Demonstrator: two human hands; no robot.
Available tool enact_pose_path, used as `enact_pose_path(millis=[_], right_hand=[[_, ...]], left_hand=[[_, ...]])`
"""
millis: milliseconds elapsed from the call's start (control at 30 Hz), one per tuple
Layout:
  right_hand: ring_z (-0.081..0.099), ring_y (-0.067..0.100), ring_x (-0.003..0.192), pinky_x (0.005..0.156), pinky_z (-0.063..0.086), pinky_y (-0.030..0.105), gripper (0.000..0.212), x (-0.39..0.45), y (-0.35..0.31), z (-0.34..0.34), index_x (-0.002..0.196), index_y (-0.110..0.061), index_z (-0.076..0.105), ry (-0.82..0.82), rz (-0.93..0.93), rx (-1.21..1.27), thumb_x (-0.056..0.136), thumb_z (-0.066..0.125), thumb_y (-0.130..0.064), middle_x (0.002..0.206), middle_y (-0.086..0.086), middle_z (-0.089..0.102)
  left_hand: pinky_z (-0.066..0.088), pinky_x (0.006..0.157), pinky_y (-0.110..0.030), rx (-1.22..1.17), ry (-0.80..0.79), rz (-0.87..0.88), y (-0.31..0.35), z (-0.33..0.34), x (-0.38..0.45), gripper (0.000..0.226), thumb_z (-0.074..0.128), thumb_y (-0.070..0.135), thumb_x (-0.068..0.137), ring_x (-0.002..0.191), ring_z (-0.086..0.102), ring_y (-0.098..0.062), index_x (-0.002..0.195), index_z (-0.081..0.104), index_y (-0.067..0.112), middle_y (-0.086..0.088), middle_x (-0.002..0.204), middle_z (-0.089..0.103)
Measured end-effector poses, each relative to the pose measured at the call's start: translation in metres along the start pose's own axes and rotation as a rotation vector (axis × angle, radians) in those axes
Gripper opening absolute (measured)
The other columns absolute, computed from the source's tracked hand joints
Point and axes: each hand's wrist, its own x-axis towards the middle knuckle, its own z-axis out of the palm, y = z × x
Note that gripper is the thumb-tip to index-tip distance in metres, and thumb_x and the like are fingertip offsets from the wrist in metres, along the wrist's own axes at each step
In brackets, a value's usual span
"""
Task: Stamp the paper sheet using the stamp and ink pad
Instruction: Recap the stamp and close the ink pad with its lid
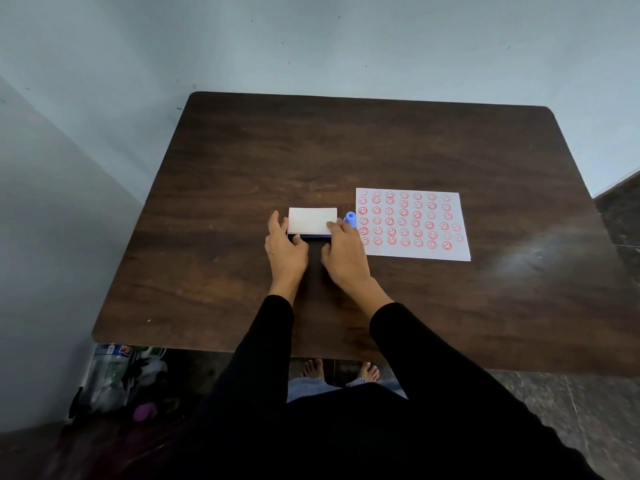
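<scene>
The ink pad [311,220] lies near the middle of the dark wooden table [346,150], a flat box with a white lid and a dark blue base; its lid looks closed. My left hand [285,247] grips its left side, thumb on the front edge. My right hand [343,251] holds its right front corner. A small blue stamp [350,219] stands upright just right of the pad, behind my right fingers. The white paper sheet [412,221] lies flat to the right, covered with several rows of red smiley prints.
The table's near edge runs just above my feet [341,370] on the floor. A bag of plastic bottles [117,375] sits under the table's left corner. A pale wall stands close behind and to the left.
</scene>
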Motion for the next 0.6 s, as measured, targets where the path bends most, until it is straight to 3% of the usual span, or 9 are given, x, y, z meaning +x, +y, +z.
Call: enact_pose_path(millis=[233, 600], right_hand=[[0.035, 0.030, 0.134, 0.106, 0.037, 0.038, 0.051, 0.0035, -0.0002, -0.0024, 0.137, -0.008, 0.037, -0.034, 0.015, -0.032, 0.089, 0.054, -0.010, 0.147, 0.015, 0.037], [0.047, 0.028, 0.123, 0.100, 0.043, 0.036, 0.047, 0.0025, 0.0004, -0.0061, 0.134, -0.005, 0.042, 0.003, -0.003, -0.012, 0.088, 0.054, -0.009, 0.138, 0.016, 0.046]], left_hand=[[0.022, 0.112, -0.029, 0.067, -0.032, 0.011, 0.0011, -0.0010, 0.0034, 0.063, 0.051, 0.000, 0.090, 0.139, 0.031, -0.021, 0.147, 0.026, 0.014, -0.003, 0.145, 0.049], [0.033, 0.110, -0.037, 0.047, -0.034, -0.027, 0.0077, -0.0046, 0.0056, 0.067, 0.056, -0.004, 0.085, 0.133, 0.039, -0.025, 0.145, 0.030, 0.012, -0.007, 0.140, 0.052]])
